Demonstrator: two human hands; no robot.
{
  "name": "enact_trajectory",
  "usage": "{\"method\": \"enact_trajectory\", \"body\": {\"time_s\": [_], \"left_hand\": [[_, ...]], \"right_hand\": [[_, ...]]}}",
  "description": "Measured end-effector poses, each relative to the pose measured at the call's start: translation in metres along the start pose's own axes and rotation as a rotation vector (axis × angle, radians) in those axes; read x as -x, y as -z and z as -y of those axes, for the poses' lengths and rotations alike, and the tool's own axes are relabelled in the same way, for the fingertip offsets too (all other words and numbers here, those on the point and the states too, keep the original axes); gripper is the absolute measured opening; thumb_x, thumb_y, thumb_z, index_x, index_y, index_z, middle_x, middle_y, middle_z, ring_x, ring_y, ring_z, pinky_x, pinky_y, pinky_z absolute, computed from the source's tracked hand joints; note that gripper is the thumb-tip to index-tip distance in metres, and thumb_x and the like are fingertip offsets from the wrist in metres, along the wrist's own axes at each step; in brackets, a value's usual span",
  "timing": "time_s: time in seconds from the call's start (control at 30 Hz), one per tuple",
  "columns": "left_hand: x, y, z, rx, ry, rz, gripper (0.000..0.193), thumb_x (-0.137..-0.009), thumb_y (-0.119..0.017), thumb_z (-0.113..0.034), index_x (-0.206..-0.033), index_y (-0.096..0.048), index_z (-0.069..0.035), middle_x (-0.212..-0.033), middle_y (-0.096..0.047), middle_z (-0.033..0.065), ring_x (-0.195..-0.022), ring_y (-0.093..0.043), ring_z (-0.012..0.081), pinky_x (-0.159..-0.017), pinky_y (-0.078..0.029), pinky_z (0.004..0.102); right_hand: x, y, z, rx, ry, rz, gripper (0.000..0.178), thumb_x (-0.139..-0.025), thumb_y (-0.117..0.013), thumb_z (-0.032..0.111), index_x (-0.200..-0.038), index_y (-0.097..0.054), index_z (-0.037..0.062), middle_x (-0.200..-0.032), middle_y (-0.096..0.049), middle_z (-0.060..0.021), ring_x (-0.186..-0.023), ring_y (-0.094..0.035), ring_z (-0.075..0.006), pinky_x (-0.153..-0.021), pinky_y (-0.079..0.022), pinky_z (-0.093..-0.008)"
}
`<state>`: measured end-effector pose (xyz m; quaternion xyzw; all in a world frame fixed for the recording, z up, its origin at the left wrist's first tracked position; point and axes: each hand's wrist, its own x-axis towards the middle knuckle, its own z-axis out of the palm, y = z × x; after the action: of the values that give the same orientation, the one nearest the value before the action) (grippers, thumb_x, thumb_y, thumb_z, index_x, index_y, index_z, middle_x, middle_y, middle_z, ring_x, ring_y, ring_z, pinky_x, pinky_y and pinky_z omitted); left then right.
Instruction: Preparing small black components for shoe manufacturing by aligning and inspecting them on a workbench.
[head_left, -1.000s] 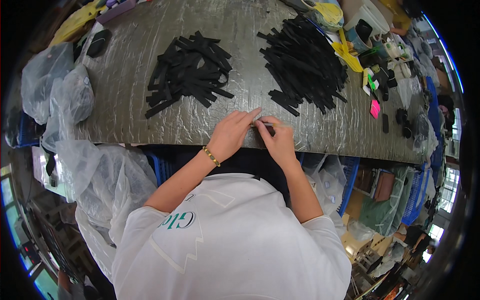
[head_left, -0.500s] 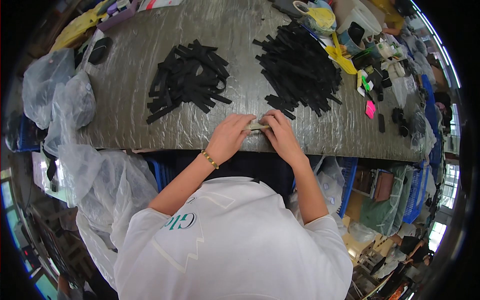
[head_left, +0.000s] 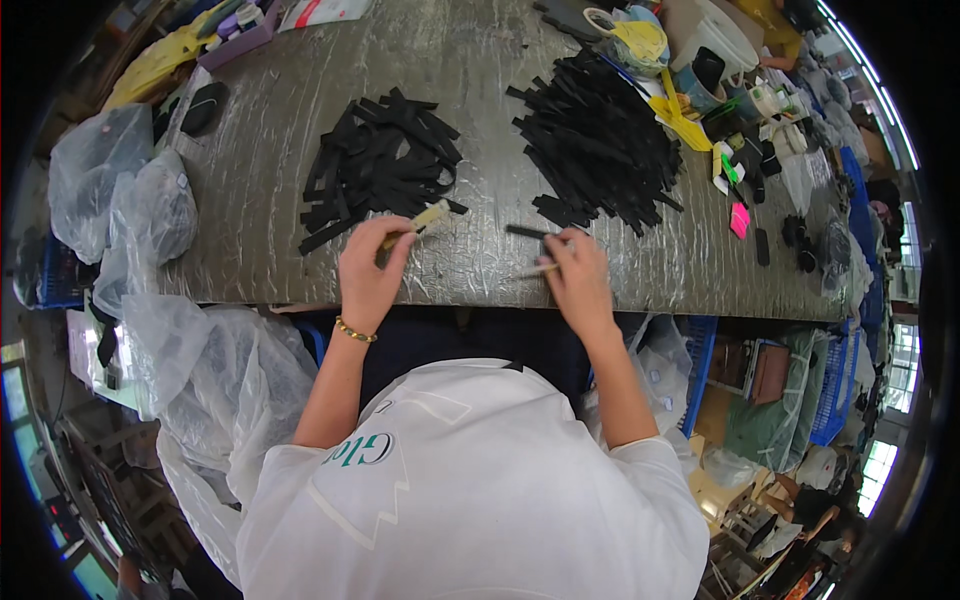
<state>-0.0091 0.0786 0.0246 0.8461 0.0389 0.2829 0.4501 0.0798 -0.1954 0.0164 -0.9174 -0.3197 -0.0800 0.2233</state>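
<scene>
- So the step in hand, as far as anyone can judge, is handling 1 black strip (head_left: pixel 525 231) at a time — it sits right at the right fingertips, sticking out leftward from them.
- Left hand (head_left: pixel 368 275): thumb and index are pinched on a pale flat piece (head_left: pixel 432 214), which pokes out ahead of the fingertips, up and to the right. Can't tell what it's made of.
- Right hand (head_left: pixel 580 280): fingers curled around a slim pale stick (head_left: pixel 528 271) that points left from the grip, just nearer the body than the strip. Fingertips look to be touching the strip's end; can't tell if they're really pinching it.
- The left pile (head_left: pixel 385 155) of black strips lies just beyond the left fingers, and the bigger right pile (head_left: pixel 600 140) just beyond the right ones. Bare table (head_left: pixel 465 270) shows between the 2 hands.
- Next move, at a guess, calls for a sure hold on that strip without losing the stick — 2 things in 1 hand is fiddly.
</scene>
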Motion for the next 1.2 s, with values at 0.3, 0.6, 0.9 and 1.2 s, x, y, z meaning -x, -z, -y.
{"method": "enact_trajectory", "body": {"time_s": [0.3, 0.6, 0.9, 1.2], "left_hand": [[0.001, 0.001, -0.005, 0.050, 0.078, -0.092, 0.013, -0.087, -0.070, 0.002, -0.100, -0.068, -0.001, -0.099, -0.070, 0.0104, -0.087, -0.067, 0.0206, -0.078, -0.052, 0.0296], [0.005, -0.004, -0.011, 0.076, 0.019, 0.054, 0.013, -0.086, -0.070, 0.000, -0.099, -0.068, -0.001, -0.098, -0.070, 0.0118, -0.091, -0.068, 0.0260, -0.082, -0.053, 0.0319], [0.014, -0.050, -0.013, -0.049, -0.243, 0.408, 0.013, -0.084, -0.069, -0.007, -0.096, -0.069, -0.005, -0.100, -0.067, 0.0068, -0.094, -0.062, 0.0286, -0.080, -0.052, 0.0386], [0.019, -0.055, -0.015, -0.043, -0.238, 0.455, 0.024, -0.077, -0.065, 0.003, -0.099, -0.070, -0.003, -0.102, -0.067, 0.0068, -0.095, -0.062, 0.0283, -0.083, -0.052, 0.0383]], "right_hand": [[-0.059, -0.067, 0.050, 0.002, 0.198, -0.108, 0.025, -0.084, -0.071, 0.016, -0.103, -0.061, 0.0041, -0.100, -0.058, -0.0119, -0.095, -0.059, -0.0308, -0.084, -0.047, -0.0412], [-0.009, -0.015, 0.012, 0.033, 0.335, -0.033, 0.025, -0.077, -0.063, 0.011, -0.101, -0.061, 0.0031, -0.096, -0.058, -0.0100, -0.090, -0.059, -0.0283, -0.079, -0.046, -0.0391], [0.018, -0.009, 0.005, 0.005, 0.367, -0.012, 0.025, -0.080, -0.065, 0.009, -0.103, -0.065, 0.0005, -0.096, -0.060, -0.0098, -0.089, -0.060, -0.0260, -0.078, -0.047, -0.0368], [0.026, -0.020, 0.023, -0.183, -0.053, -0.116, 0.019, -0.083, -0.076, 0.014, -0.093, -0.064, 0.0035, -0.091, -0.060, -0.0107, -0.084, -0.059, -0.0335, -0.075, -0.046, -0.0423]]}}
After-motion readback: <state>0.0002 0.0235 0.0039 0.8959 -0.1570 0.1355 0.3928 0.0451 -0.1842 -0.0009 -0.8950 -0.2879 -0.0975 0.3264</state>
